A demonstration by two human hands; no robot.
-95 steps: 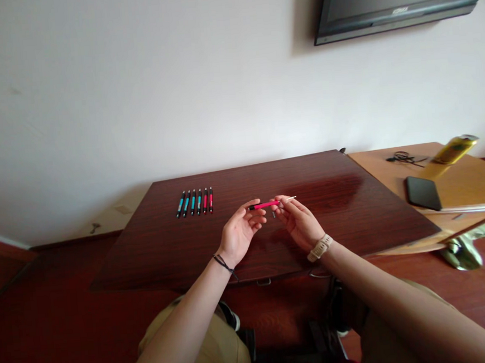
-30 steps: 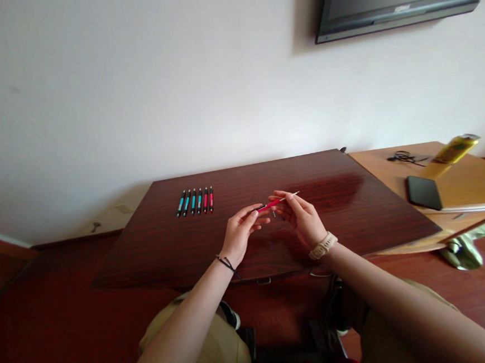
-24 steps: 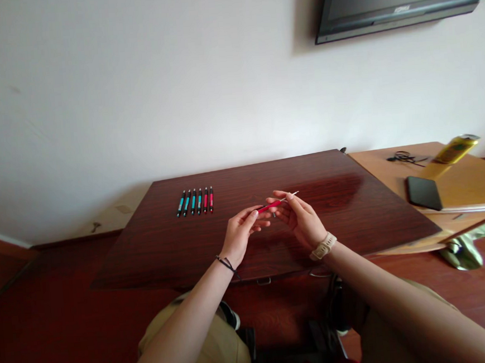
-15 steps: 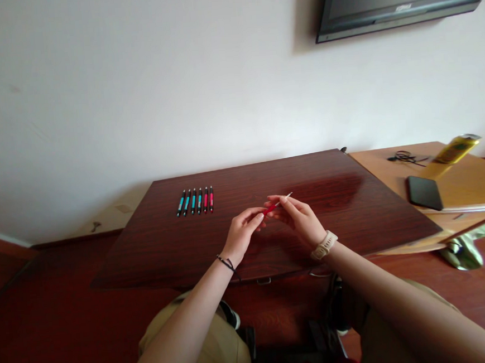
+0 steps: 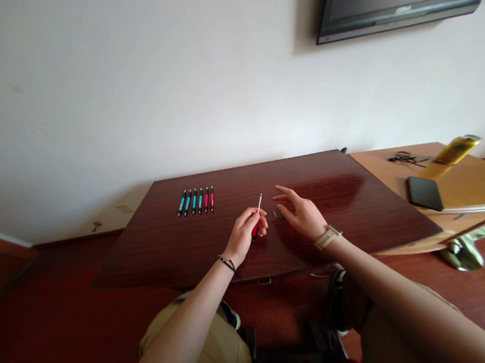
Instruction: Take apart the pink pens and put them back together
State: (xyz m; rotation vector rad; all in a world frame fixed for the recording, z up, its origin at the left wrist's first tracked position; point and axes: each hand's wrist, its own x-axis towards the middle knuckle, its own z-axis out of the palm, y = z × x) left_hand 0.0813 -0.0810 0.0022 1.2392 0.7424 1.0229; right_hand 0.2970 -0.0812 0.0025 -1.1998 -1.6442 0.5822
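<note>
My left hand [image 5: 245, 232] is closed around the red barrel of a pen [image 5: 255, 227], whose thin white refill [image 5: 260, 202] sticks up out of the top. My right hand [image 5: 302, 216] is open over the table, fingers stretched toward the left and apart from the pen. Close to its fingertips a tiny spring-like piece [image 5: 275, 214] lies on the dark wooden table [image 5: 309, 176]. Further left, a row of upright-laid pens includes several blue pens [image 5: 194, 201] and two pink-red pens [image 5: 209, 200], side by side on the table.
A lighter wooden cabinet [image 5: 393, 169] adjoins the table on the right. On it are a black phone [image 5: 423, 193], a coiled black cable [image 5: 407, 158] and a yellow can [image 5: 454, 151]. A television [image 5: 404, 1] hangs on the wall above.
My right hand has let go of the pen's refill and moved slightly right, fingers spreading. My left hand has tilted the pen more upright. The small piece now shows on the table.
</note>
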